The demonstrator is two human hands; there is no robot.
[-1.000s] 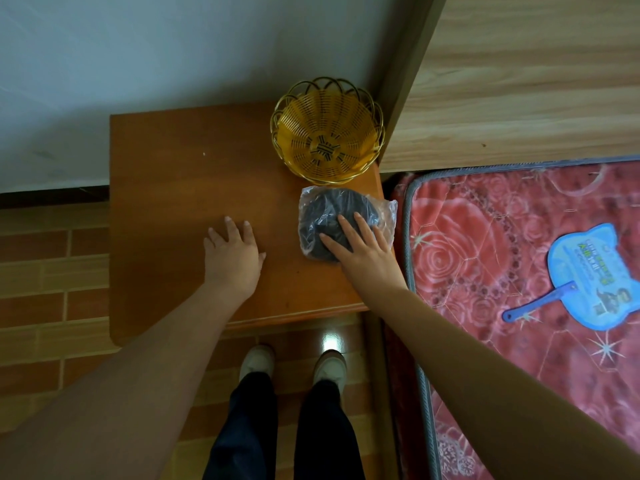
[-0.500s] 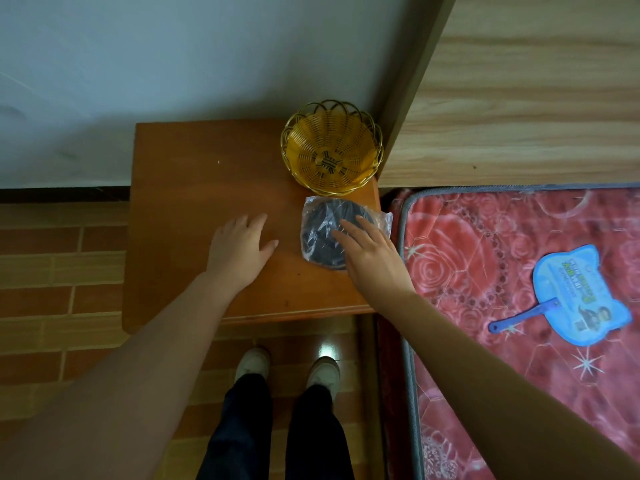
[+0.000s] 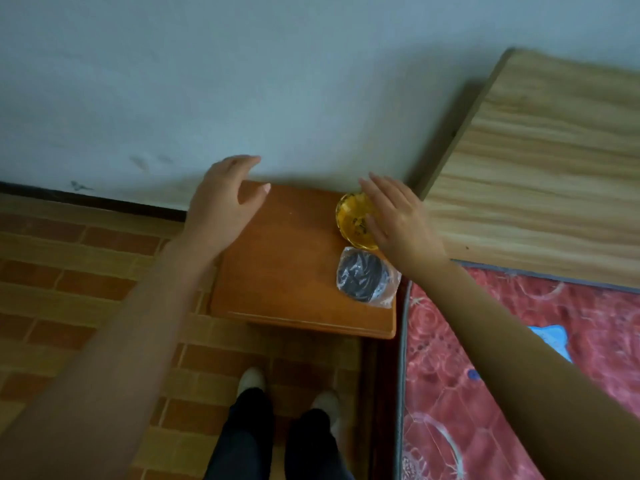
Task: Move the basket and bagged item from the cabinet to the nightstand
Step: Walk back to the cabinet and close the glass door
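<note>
Here both hands, left (image 3: 221, 199) and right (image 3: 398, 216), hover spread and empty; basket (image 3: 353, 220) upright, bagged item (image 3: 363, 277) flat on nightstand (image 3: 287, 271).

Both hands have lifted off the surface (image 3: 294, 258). The left hand (image 3: 221, 206), earlier flat beside the bag (image 3: 365, 277), is now raised with fingers spread over the far left corner. The right hand (image 3: 398, 220) has left the bag and now hangs open in front of the basket (image 3: 353, 220).

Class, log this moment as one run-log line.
basket, bagged item: on nightstand | left hand: open, empty | right hand: open, empty
</note>
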